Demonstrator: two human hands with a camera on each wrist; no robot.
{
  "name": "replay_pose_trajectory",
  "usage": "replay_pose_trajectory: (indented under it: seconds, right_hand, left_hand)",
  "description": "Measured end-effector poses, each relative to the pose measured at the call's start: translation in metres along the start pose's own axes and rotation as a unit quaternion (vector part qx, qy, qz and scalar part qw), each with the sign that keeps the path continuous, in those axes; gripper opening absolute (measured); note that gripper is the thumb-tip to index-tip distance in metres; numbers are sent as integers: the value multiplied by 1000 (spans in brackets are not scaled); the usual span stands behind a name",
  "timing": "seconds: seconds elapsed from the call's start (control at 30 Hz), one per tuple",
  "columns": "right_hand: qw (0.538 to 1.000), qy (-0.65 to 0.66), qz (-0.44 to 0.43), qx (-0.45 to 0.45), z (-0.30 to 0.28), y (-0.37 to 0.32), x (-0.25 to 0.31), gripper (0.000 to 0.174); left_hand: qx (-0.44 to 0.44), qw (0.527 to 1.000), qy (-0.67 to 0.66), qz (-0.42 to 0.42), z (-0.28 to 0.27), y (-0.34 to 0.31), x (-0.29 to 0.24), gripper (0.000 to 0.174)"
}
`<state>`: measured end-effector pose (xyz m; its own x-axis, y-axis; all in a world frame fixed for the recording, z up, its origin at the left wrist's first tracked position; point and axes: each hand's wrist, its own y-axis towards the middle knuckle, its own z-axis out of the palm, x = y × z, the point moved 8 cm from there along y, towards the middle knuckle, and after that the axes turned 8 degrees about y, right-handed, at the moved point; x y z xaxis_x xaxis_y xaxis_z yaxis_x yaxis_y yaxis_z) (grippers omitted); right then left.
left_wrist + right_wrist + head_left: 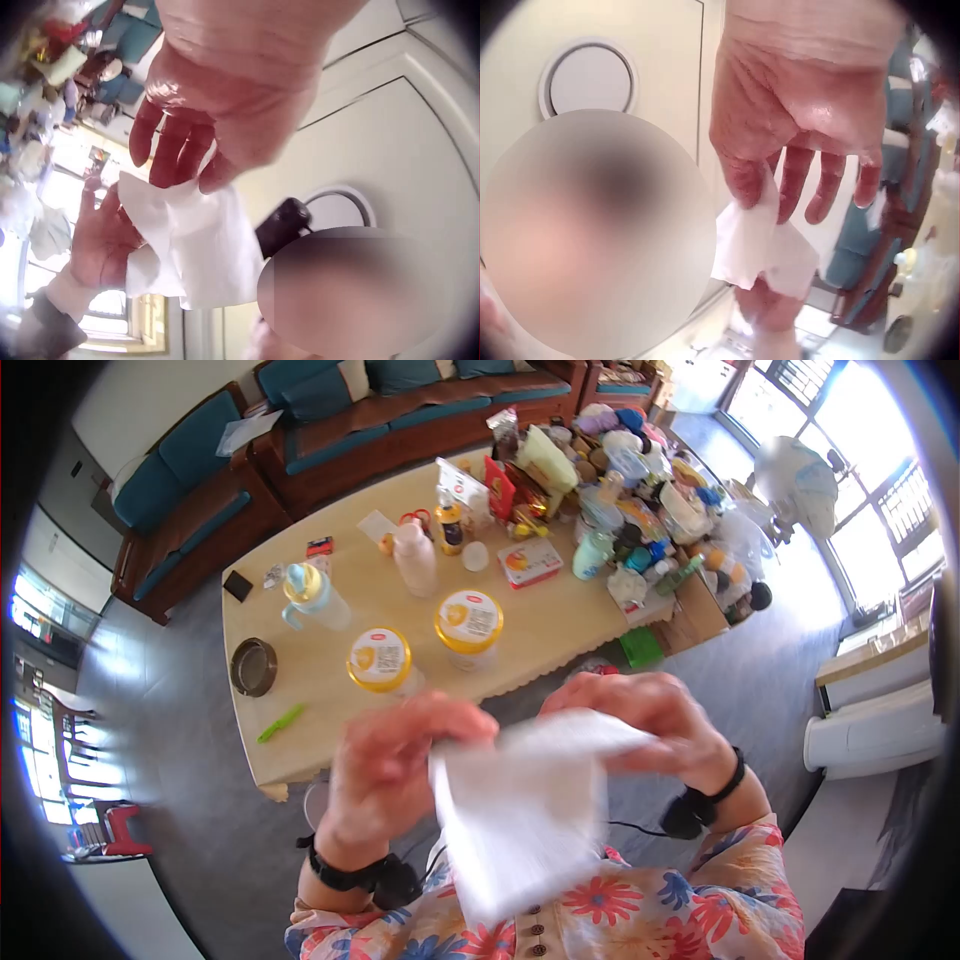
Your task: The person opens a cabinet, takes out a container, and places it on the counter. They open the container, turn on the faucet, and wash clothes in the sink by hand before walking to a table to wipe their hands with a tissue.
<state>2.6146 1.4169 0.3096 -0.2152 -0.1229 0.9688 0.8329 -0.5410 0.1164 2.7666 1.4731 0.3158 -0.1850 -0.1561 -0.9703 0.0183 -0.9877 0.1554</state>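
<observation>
A white tissue [525, 810], blurred by motion in the head view, hangs in front of the person's chest between both hands. My left hand [390, 760] pinches its upper edge; in the left wrist view the thumb and fingertips meet at the top of the sheet. On the other side, my right hand [650, 720] holds a corner. The right wrist view shows that corner of the tissue [754, 232] between thumb and index finger, with the other fingers [826, 187] extended and apart.
Ahead is a table [310, 735] with two yellow-lidded tubs [380, 660], a pink bottle [414, 560], a light-blue jug [315, 600], a brown ashtray [253, 666] and a green peeler-like tool [281, 723]. Bags and bottles crowd its right end. A wooden sofa [400, 435] stands behind.
</observation>
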Motion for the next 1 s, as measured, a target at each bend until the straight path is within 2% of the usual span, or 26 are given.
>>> replay_pose_trajectory:
  seconds: [0.03, 0.07, 0.1, 0.13, 0.2, 0.23, 0.27, 0.3, 0.33, 0.37, 0.43, 0.47, 0.53, 0.57, 0.63, 0.83, 0.9, 1.0]
  right_hand:
    - [988, 80, -131, 27, 6, -16, 29, 26]
    - [961, 206, -185, -17, 12, -31, 48, 27]
    - [961, 209, -181, -26, 20, -45, 63, 27]
    - [962, 191, -193, -39, 27, -60, 82, 25]
    - [963, 137, -226, -45, 37, -81, 121, 21]
    - [963, 106, -246, -38, 44, -88, 130, 20]
    - [882, 138, -445, -74, 41, -115, 121, 24]
    - [882, 134, -446, -71, 36, -123, 123, 24]
    - [883, 129, -446, -69, 39, -150, 122, 25]
    - [883, 124, -446, -74, 30, -160, 126, 27]
    - [885, 107, -445, -90, 23, -157, 127, 31]
    - [884, 103, -449, -84, 19, -148, 128, 33]
    - [880, 98, -460, -75, 24, -166, 126, 36]
    - [877, 94, -465, -69, 15, -156, 132, 38]
    - [877, 79, -471, -57, 16, -167, 135, 42]
    - [876, 86, -473, -21, 12, -150, 134, 53]
    - [877, 114, -466, 28, 18, -158, 134, 57]
    - [882, 135, -446, 73, 26, -157, 124, 63]
  left_hand:
    - [16, 999, 17, 28, 17, -5, -8, 10]
    - [95, 986, -32, 133, 38, -7, -23, 8]
    - [169, 954, -81, 234, 55, -14, -36, 7]
    - [167, 956, -87, 223, 66, -12, -39, 7]
    - [323, 898, -194, 228, 104, -14, -62, 12]
    - [320, 896, -190, 240, 111, -10, -61, 12]
    - [312, 911, -156, 219, 118, -3, -54, 12]
    - [306, 923, -127, 194, 127, 2, -43, 12]
    - [158, 958, -187, 152, 125, 3, -24, 12]
    - [164, 956, -194, 146, 132, 1, -15, 12]
    - [92, 987, -112, 71, 135, 8, 16, 10]
    - [97, 986, -112, 73, 137, 9, 21, 10]
    - [101, 991, -80, -38, 141, 12, 45, 11]
    - [105, 991, -78, -35, 140, 13, 49, 11]
    - [114, 985, -93, -89, 143, 16, 68, 13]
    - [105, 981, -75, -147, 139, 20, 98, 13]
    - [77, 983, -57, -157, 123, 17, 100, 12]
    - [95, 978, -60, -177, 118, 15, 114, 13]
